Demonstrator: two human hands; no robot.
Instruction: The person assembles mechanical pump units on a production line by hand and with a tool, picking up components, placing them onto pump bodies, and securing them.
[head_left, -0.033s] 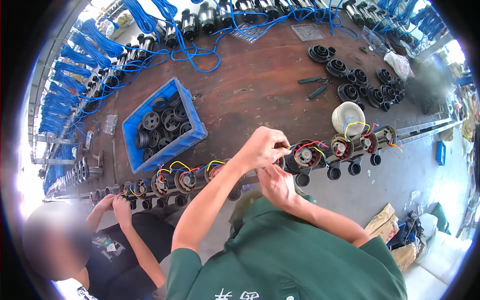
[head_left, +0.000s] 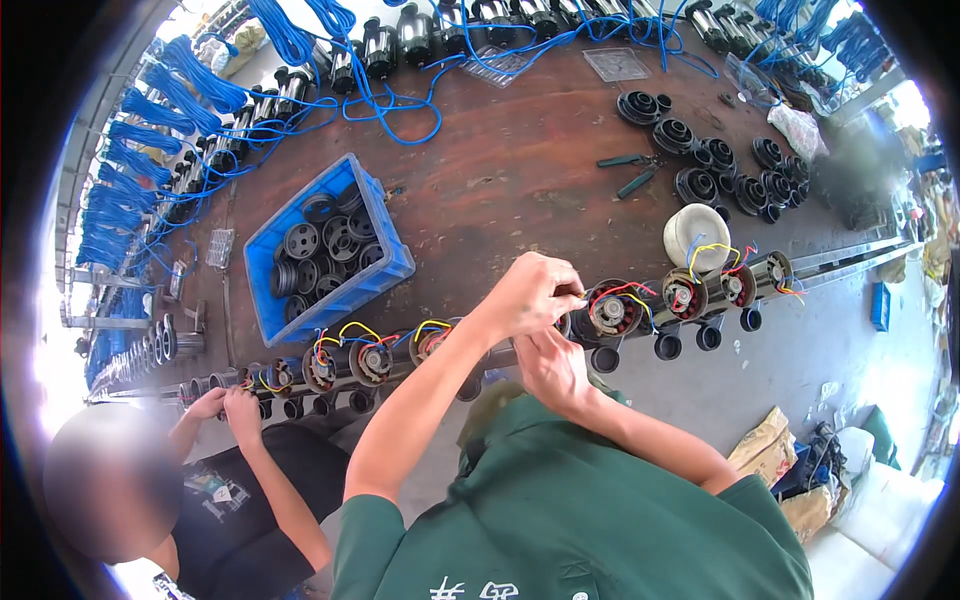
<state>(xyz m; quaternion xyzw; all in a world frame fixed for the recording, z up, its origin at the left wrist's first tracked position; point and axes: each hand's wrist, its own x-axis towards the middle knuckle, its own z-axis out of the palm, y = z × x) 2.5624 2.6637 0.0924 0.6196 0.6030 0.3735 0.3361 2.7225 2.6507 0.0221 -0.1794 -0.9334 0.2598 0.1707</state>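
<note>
Both of my hands are together over a row of round motor housings with coloured wires along the table's near edge. My left hand (head_left: 540, 292) is closed in a pinch; what lies between its fingertips is too small to make out. Just below it, my right hand (head_left: 553, 368) is closed with curled fingers, its grip partly hidden. The housing behind my hands is mostly covered. Right beside my fingertips sits an open motor housing (head_left: 612, 312) with red, yellow and blue wires. Further right stand another wired motor (head_left: 682, 297) and a smaller one (head_left: 738, 287).
A blue crate (head_left: 262, 290) of black round parts stands on the brown table (head_left: 480, 190). Green-handled pliers (head_left: 635, 182), black stepped parts (head_left: 697, 186) and a white round block (head_left: 695, 237) lie to the right. Blue cables (head_left: 410, 135) trail at the back. A co-worker's hands (head_left: 228, 405) work at lower left.
</note>
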